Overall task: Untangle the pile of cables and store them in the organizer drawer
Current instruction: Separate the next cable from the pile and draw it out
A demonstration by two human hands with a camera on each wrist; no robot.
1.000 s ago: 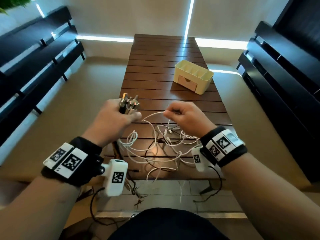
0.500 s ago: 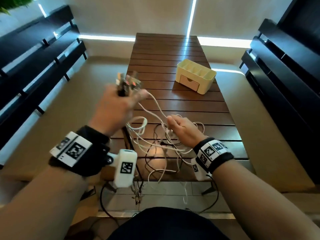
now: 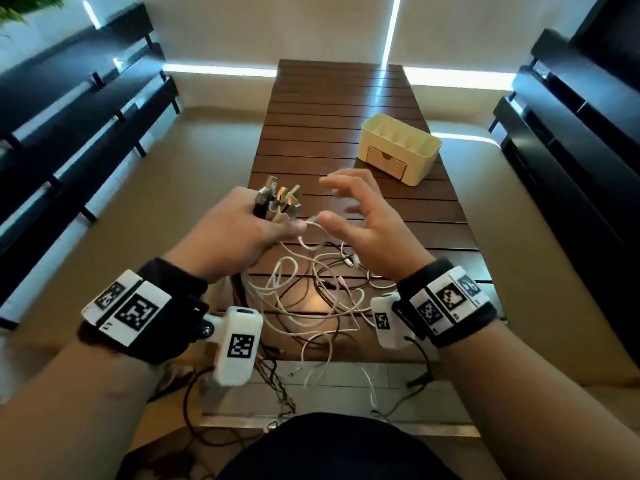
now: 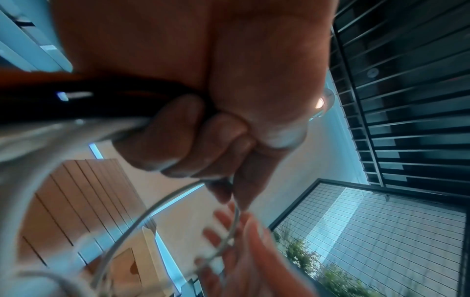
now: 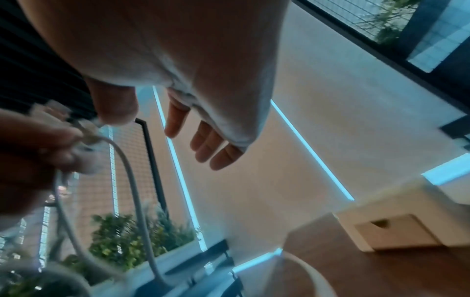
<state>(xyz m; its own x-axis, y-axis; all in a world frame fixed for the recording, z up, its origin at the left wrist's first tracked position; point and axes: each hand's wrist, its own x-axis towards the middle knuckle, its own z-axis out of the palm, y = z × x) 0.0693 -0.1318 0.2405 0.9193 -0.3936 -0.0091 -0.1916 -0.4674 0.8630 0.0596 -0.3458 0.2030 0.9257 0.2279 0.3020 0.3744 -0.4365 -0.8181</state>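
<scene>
A: Nearest us, the cables (image 3: 311, 299) lie in a loose white and dark tangle on the worktop (image 3: 339, 109), on our side of the organizer (image 3: 398, 147), with a few loops spilling over the near edge.

B: And just above that tangle, still short of the organizer, our left hand (image 3: 239, 233) is clenched around a bunch of plugs (image 3: 277, 199), their metal ends sticking up. A white cable end (image 3: 311, 220) is pinched at its fingertips too; the left wrist view shows the cord running out from between them.

A: Our right hand (image 3: 363, 223) is released, fingers spread and holding nothing, right beside that cable end.

B: So we judge the step is adding another end to the bunch. We should keep the plugs level and tight so none slips back, and let the right hand take one cord only, close to its plug.

A: Then draw it out slowly. If a loop tightens, we feed slack back rather than tug; the knot looks denser low in the pile.

B: Furthest off, the organizer stands toward the right edge, well apart from the tangle, its drawer (image 3: 386, 161) shut. Nothing is stored yet, so we open it once a cord comes free.
</scene>
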